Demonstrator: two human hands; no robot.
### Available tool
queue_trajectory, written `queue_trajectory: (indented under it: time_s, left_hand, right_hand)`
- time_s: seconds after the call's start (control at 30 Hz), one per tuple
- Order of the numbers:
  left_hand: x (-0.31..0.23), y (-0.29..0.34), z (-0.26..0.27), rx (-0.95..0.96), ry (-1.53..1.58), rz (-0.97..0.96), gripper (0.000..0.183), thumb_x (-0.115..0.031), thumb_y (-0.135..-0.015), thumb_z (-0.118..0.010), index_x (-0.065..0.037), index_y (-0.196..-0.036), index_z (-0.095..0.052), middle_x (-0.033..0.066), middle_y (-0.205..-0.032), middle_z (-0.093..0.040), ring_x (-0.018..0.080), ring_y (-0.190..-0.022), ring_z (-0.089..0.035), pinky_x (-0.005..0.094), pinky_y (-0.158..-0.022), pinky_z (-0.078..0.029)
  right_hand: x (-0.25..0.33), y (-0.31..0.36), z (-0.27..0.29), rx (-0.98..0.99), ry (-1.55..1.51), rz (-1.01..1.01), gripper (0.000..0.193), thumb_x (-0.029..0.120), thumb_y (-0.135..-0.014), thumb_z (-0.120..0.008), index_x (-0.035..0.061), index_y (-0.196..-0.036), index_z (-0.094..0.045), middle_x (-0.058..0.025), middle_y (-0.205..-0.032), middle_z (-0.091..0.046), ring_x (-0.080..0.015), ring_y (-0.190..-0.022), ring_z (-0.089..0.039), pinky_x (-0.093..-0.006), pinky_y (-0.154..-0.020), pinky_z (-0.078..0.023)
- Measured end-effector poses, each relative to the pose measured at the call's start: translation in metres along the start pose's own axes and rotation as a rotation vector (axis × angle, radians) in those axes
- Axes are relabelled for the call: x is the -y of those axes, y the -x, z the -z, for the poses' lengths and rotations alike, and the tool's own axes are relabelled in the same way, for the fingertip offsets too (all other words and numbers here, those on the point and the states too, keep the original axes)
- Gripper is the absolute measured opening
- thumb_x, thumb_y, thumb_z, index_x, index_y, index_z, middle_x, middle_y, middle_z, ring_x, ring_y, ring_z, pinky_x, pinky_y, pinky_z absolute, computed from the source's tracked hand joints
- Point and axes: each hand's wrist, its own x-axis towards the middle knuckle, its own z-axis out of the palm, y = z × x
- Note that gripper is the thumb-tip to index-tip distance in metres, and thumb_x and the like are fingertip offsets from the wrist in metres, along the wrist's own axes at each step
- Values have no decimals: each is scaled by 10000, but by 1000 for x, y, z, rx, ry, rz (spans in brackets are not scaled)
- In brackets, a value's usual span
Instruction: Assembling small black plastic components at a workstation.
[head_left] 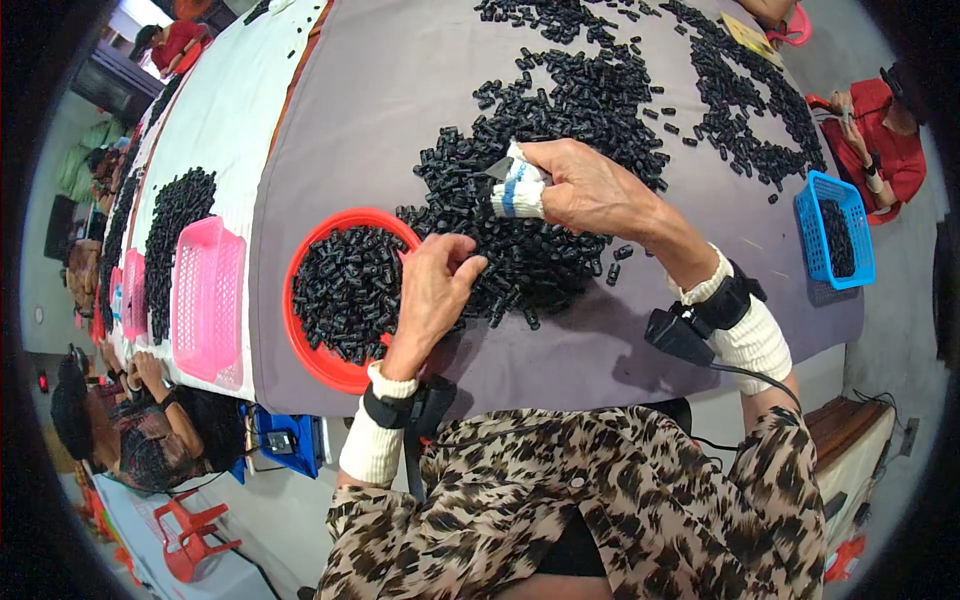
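Left hand (435,285) half-curled by red bowl (338,373); right hand (585,190) over black pieces (550,262), striped wrap (520,190) at fingers; can't tell either grip; pieces heaped on grey cloth (350,110), also in bowl.

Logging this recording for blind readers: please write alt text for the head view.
A person's left hand and right hand, the latter with striped white finger coverings, are at a heap of small black parts on a grey cloth. A red basin of similar parts stands at left.
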Motion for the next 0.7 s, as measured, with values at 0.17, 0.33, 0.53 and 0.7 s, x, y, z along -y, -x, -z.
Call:
queue_trajectory:
  time_s: [0.17, 0.33, 0.53, 0.7]
  left_hand:
    - [1, -18, -35, 71, -224, -122, 194, -147, -751, -643, -7, -880, -607, 151, -838, -555, 337, -797, -566, 414, -684, -453]
    - [10, -20, -44, 52, -404, -208, 152, -122, -740, -643, -18, -850, -623, 155, -803, -598, 301, -755, -580, 386, -692, -460]
    - [-31, -28, 5, 103, 661, 168, 126, -52, -798, -631, 0, -913, -631, 19, -714, -599, 75, -624, -554, 199, -588, -460]
    - [-62, -23, 47, 73, 796, 18, 152, -24, -800, -625, 4, -949, -636, 16, -710, -583, 89, -648, -567, 213, -630, -471]
  right_hand:
    - [-15, 6, 3, -16, -31, 10, 147, 92, -706, -482, -30, -769, -534, -156, -621, -555, -234, -546, -512, -363, -543, -405]
    - [-9, 11, 5, -2, -68, -38, 143, 106, -708, -519, -23, -767, -540, -158, -636, -565, -224, -553, -506, -356, -552, -403]
    - [-19, 14, 5, -36, -89, -76, 161, 99, -695, -524, -12, -810, -547, -141, -656, -572, -226, -569, -516, -356, -556, -405]
    - [6, 13, 1, -64, -253, 80, 153, 121, -757, -591, 7, -839, -529, -6, -653, -499, -82, -613, -430, -277, -549, -382]
